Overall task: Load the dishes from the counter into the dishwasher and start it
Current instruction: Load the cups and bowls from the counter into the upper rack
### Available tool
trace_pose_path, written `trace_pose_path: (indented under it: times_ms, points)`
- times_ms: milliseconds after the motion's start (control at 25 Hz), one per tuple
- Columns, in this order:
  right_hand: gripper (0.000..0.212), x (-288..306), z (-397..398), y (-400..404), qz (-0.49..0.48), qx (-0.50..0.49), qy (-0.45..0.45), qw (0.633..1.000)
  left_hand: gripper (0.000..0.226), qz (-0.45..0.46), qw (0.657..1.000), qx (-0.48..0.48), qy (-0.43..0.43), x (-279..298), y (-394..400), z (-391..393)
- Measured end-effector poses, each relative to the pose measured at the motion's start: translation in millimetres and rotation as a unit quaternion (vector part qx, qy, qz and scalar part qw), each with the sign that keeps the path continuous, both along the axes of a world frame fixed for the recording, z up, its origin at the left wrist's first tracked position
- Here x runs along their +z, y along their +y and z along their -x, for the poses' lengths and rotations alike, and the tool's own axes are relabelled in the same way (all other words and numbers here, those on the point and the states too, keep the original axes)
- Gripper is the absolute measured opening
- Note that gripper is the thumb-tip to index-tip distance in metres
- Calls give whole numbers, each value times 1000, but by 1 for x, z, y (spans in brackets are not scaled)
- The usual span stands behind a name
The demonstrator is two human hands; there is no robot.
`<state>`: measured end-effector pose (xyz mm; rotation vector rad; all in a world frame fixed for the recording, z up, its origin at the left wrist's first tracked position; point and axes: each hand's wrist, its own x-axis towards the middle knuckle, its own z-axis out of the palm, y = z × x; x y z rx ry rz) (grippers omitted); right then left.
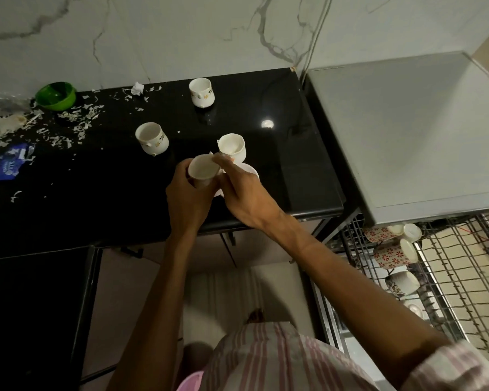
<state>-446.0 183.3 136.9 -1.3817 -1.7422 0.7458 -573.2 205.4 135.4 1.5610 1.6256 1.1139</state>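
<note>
Black counter [280, 153]; left hand [188, 198] grips white cup [202, 170]; right hand [242, 196] pinches its rim

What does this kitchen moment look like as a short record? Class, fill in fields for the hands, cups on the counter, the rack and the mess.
left hand: grips a white cup
right hand: pinches that cup's rim
cups standing free on black counter: three, one just behind the hands
saucer: white, partly hidden under the hands
dishwasher rack: pulled out, holds several cups
mess: green bowl, white scraps, blue wrapper
</note>
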Motion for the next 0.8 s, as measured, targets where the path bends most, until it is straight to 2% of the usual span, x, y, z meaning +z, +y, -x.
trace_pose_path:
  times_ms: [320,480,640,800]
  points:
    - [44,2,-27,-52,10,-71,76,995,52,11,998,-64,-19,-6,-29,-29]
    - [41,4,-43,-80,1,-103,86,991,56,69,992,-81,-67,-4,-44,-46]
    - [44,10,-59,-115,25,-137,92,986,20,138,972,-98,-166,4,-70,-68]
    - [64,1,-72,-150,7,-182,57,982,11,267,926,-114,-243,9,-93,-91]
